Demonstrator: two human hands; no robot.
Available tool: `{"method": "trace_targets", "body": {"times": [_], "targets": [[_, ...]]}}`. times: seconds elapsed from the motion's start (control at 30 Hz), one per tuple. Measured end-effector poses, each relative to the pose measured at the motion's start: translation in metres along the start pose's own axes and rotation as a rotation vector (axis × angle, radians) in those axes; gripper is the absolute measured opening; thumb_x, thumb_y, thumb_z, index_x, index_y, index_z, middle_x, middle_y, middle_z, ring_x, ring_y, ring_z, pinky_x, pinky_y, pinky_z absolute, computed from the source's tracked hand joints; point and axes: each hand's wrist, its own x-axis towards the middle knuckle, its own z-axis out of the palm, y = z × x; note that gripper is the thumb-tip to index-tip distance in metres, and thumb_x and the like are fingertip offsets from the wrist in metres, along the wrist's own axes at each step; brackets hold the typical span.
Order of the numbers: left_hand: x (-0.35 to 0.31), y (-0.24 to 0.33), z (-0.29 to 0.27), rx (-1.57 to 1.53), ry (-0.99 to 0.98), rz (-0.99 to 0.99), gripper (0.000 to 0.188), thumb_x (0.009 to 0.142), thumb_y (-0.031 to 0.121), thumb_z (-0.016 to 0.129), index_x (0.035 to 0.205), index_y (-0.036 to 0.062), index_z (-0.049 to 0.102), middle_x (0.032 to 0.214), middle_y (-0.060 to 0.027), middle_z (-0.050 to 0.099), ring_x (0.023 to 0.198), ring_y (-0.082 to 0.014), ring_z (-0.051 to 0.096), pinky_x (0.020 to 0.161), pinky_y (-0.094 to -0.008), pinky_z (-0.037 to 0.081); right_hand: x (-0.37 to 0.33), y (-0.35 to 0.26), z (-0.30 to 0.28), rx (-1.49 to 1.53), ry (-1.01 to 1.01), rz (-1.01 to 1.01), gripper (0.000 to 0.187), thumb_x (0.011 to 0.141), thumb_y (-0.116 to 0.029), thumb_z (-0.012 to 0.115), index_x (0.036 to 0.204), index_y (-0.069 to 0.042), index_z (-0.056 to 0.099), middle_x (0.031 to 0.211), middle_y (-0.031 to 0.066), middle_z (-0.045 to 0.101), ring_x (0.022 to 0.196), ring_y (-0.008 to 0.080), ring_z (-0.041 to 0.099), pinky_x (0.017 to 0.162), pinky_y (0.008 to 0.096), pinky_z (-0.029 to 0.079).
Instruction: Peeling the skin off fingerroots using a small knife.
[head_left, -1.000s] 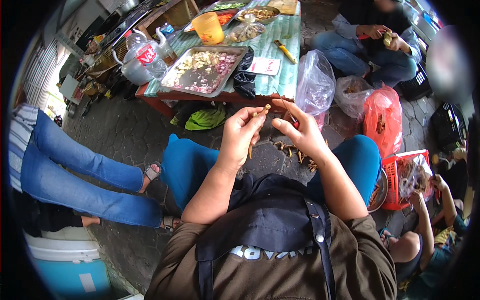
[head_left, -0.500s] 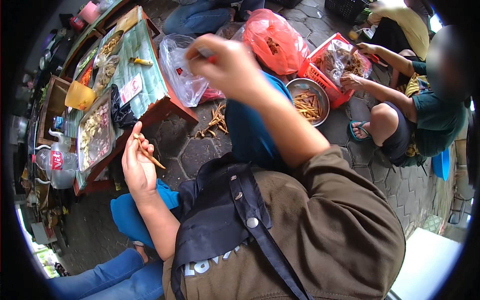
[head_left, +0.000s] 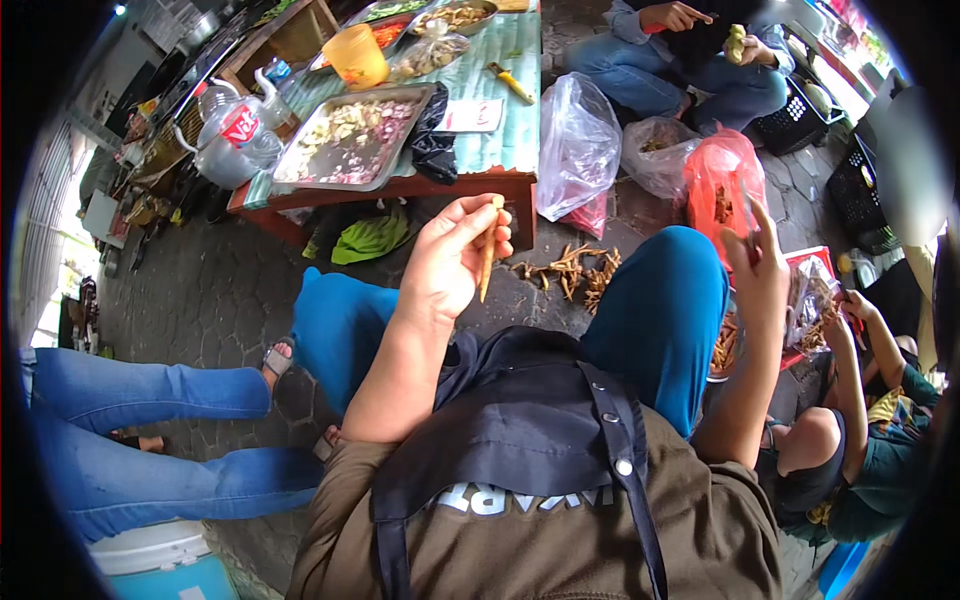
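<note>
My left hand (head_left: 440, 265) is raised in front of me, its fingers pinching a fingerroot (head_left: 487, 268), a thin, tan, tapering root that hangs point down. Off to the right, above my blue-clad knee, my right hand (head_left: 757, 265) is lifted with one finger stretched upward and the others curled. What sits in its grip is too blurred to make out. A loose pile of similar roots (head_left: 570, 270) lies on the paving between my knees and the table. More roots (head_left: 726, 345) show in a metal bowl, partly hidden behind my right forearm and knee.
A low table (head_left: 500, 187) ahead carries a metal tray (head_left: 330, 186) of chopped pieces, a yellow cup (head_left: 356, 56) and a yellow-handled knife (head_left: 511, 83). Clear (head_left: 578, 150) and red plastic bags (head_left: 722, 165) stand beside it. Co-workers sit ahead and at right; someone's jeans-clad legs (head_left: 160, 395) are at left.
My view has swung to the left. My right hand has moved from near the left hand's side out to the right. The left hand still pinches the root, now pointing downward.
</note>
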Motion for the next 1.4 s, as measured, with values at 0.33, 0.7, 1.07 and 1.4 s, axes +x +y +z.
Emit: {"method": "trace_targets", "body": {"times": [0.33,0.7,1.07,1.4], "targets": [[-0.003,0.012,0.001,-0.034,0.072,0.038,0.021,0.095,0.009,0.052,0.115,0.0022,0.054,0.097,-0.0093,0.063,0.079,-0.0131,0.063,0.067,-0.0247,0.053,0.018,-0.148,0.087,0.355,-0.376,-0.579,0.042,0.09,-0.023,0.058,0.129,-0.011,0.048,0.104,0.0193,0.061,0.091,0.0372,0.062,0.077,0.0412,0.049],[-0.008,0.015,-0.012,-0.092,-0.008,0.098,0.028,0.095,0.008,0.05,0.12,-0.0025,0.057,0.108,-0.0077,0.063,0.09,-0.0136,0.062,0.078,-0.0254,0.052,-0.013,-0.125,0.136,0.314,-0.58,-0.545,0.045,0.093,-0.026,0.053,0.135,-0.014,0.042,0.093,0.0131,0.058,0.08,0.0352,0.061,0.066,0.0433,0.05],[-0.001,0.004,-0.013,-0.02,0.111,0.064,0.022,0.095,0.008,0.05,0.113,-0.001,0.059,0.091,-0.0073,0.065,0.078,-0.0137,0.063,0.069,-0.0265,0.055,-0.008,-0.115,0.139,0.404,-0.686,-0.478,0.044,0.093,-0.027,0.054,0.135,-0.019,0.044,0.105,0.0133,0.06,0.091,0.0346,0.063,0.075,0.0414,0.05],[-0.008,0.01,-0.011,-0.056,0.168,0.008,0.015,0.094,0.008,0.052,0.104,0.0005,0.061,0.085,-0.0077,0.065,0.072,-0.0141,0.063,0.066,-0.0263,0.055,-0.01,-0.115,0.138,0.444,-0.713,-0.47,0.045,0.093,-0.026,0.053,0.136,-0.021,0.043,0.109,0.0129,0.06,0.094,0.0346,0.062,0.077,0.0408,0.05]]}}
